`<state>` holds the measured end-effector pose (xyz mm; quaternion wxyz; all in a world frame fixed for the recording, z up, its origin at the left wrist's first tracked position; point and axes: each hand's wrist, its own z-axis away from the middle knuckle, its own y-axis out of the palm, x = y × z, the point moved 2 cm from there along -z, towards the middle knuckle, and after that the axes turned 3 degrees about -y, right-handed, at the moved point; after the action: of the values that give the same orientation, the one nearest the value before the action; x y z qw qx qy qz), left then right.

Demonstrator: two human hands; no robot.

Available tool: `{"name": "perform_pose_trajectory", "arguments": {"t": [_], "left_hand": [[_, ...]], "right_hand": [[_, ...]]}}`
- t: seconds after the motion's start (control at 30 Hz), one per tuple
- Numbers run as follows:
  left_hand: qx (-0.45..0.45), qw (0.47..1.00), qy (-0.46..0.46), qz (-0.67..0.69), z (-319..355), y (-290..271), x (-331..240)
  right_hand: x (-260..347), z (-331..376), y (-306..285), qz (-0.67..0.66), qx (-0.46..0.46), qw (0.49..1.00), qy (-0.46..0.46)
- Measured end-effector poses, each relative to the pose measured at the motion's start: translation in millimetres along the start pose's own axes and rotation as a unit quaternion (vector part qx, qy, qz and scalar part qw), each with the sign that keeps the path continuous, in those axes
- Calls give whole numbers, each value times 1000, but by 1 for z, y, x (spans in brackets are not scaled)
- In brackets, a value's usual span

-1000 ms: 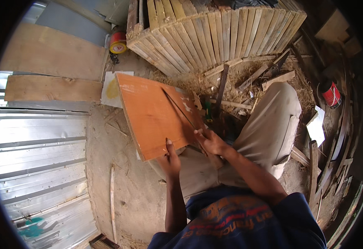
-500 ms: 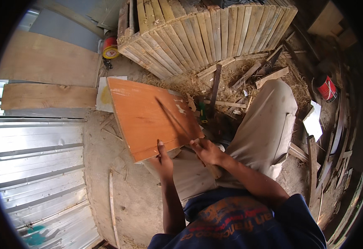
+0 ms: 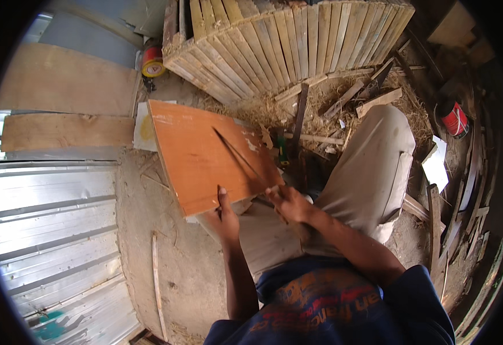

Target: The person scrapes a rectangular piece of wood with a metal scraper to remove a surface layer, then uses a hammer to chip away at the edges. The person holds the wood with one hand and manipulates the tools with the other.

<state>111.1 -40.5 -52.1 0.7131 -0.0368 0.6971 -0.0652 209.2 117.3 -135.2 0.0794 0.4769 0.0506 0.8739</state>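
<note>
An orange-faced wooden board lies tilted across my lap, its surface scuffed near the right corner. My left hand grips its near edge, thumb on top and fingers underneath. At the board's near right corner, my right hand is closed around a tool seen almost edge-on. From that hand a long thin dark blade-like strip runs away over the orange face; its exact kind is not clear. Something brown like wood shows below the right hand, partly hidden by it.
A slatted wooden crate stands ahead, with straw and wood offcuts before it. Red tins sit at right and far left. Corrugated metal sheets line the left; long timber scraps lie at right.
The board's near edge has risen slightly toward the far side. Both hands have shifted a little with it, and the right hand stays at the same corner.
</note>
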Motion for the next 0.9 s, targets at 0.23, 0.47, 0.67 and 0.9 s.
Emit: {"name": "perform_pose_trajectory", "arguments": {"t": [0.23, 0.47, 0.67, 0.9], "left_hand": [[1, 999, -46, 20, 1, -2, -1], [-8, 999, -17, 30, -5, -12, 5], [-37, 997, 10, 62, -16, -16, 8], [-51, 996, -32, 73, -16, -16, 2]], "right_hand": [[6, 5, -2, -7, 18, 1000, -16], [-7, 10, 1, 106, -13, 994, 39], [-12, 14, -3, 9, -31, 997, 71], [-8, 14, -1, 48, -34, 998, 20]]}}
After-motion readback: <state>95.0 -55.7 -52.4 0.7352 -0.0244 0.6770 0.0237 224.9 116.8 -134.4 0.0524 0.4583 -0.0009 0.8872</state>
